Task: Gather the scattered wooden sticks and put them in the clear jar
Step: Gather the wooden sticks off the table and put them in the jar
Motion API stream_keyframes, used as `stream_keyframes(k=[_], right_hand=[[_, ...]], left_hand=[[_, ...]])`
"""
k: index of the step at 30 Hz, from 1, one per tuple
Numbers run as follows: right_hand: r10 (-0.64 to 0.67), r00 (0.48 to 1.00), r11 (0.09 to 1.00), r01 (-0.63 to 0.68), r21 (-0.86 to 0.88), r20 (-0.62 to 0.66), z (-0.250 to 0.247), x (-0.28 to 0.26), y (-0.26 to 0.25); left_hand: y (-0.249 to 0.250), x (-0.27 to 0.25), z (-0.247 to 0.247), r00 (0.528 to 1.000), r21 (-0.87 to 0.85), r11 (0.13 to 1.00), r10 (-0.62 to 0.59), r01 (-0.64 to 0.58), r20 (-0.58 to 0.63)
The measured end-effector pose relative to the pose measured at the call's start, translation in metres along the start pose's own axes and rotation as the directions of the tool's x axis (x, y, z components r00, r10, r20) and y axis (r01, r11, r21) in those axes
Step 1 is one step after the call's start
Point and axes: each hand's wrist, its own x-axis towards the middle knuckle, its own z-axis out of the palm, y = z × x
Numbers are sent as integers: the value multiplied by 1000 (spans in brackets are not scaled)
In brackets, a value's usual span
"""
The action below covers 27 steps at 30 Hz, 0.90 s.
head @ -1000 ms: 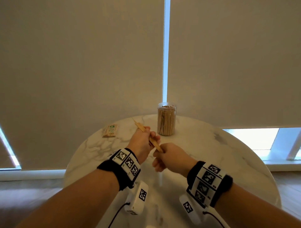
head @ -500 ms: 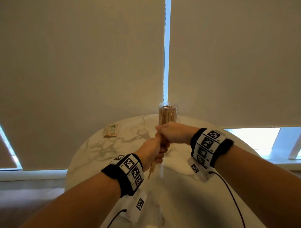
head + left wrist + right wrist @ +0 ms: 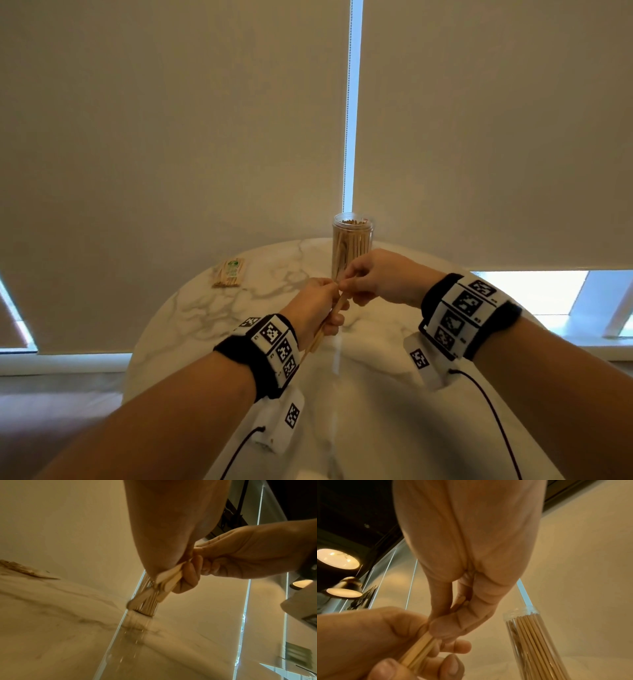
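Note:
The clear jar (image 3: 352,246) stands at the far side of the round marble table (image 3: 191,318), open-topped and packed with upright sticks. Just in front of it my left hand (image 3: 334,308) grips a small bundle of flat wooden sticks (image 3: 320,334), held steeply with the lower ends pointing toward me. My right hand (image 3: 347,279) reaches over from the right and pinches the bundle's top ends. In the left wrist view the sticks (image 3: 167,580) fan out below my palm. In the right wrist view the jar (image 3: 532,642) is right beside my pinching fingers.
A small wrapped packet of sticks (image 3: 230,273) lies on the table at the far left. Roller blinds hang close behind the table's far edge. The table's near half holds only my forearms and the wrist cameras' cables.
The bundle swung from slanting across the table to nearly upright in my left hand. My right hand moved from its near end up to its top end, close to the jar.

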Motion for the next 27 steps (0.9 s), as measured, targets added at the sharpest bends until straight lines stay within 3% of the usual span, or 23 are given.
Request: stream_keyframes(k=[4, 8, 11, 13, 15, 18, 21, 24, 27], right_hand=[[18, 999, 989, -24, 147, 43, -15, 6, 7], [14, 997, 982, 0, 190, -76, -34, 16, 15], [51, 974, 969, 6, 248, -223, -56, 29, 25], [102, 929, 948, 18, 317, -356, -76, 41, 32], [137, 860, 924, 67, 376, -492, -98, 55, 38], [155, 747, 896, 169, 411, -647, -128, 82, 37], [77, 736, 963, 119, 241, -673, -139, 114, 29], [-25, 810, 993, -50, -111, -586, -136, 142, 17], [-35, 892, 908, -160, -388, -450, -129, 164, 4]], left_hand=[[7, 16, 4, 1000, 55, 998, -13, 12, 2], [29, 41, 7, 994, 149, 987, 50, -65, 100], [53, 76, 1, 991, 159, 979, 124, -131, 56], [66, 104, -11, 978, 204, 960, 204, -193, -34], [72, 134, -26, 959, 369, 905, 265, -212, -101], [70, 171, -38, 985, 632, 769, 163, -90, -58], [67, 191, -30, 997, 653, 754, 72, -69, 21], [57, 205, -16, 987, 558, 817, 157, -149, 33], [43, 217, -4, 977, 437, 877, 213, -201, 20]])
